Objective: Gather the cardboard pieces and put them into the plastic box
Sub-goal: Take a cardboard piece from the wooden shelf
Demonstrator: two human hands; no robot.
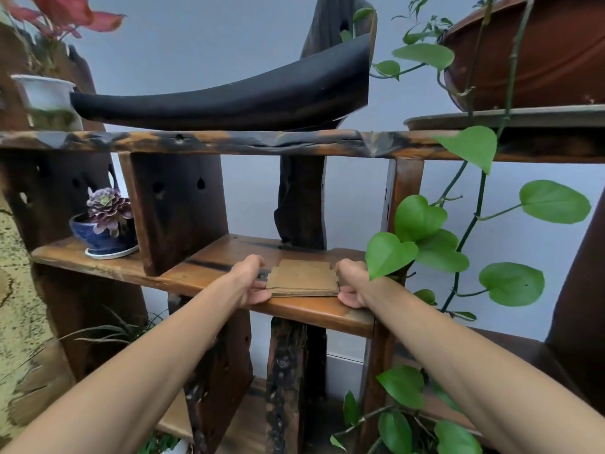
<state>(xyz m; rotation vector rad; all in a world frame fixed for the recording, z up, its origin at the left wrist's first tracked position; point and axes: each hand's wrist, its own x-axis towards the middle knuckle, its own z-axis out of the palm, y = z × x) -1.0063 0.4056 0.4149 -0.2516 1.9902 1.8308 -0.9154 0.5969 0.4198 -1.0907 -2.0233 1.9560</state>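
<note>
Reaching to the middle wooden shelf (307,311), we had the stack of cardboard pieces (302,278) flat near its front edge, between both hands. Our left hand (250,283) pressed its left side — fingers curled against the edge — and our right hand (352,283) pressed its right side. A blue pot (98,239) stood far left, green leaves (415,237) at right.
</note>
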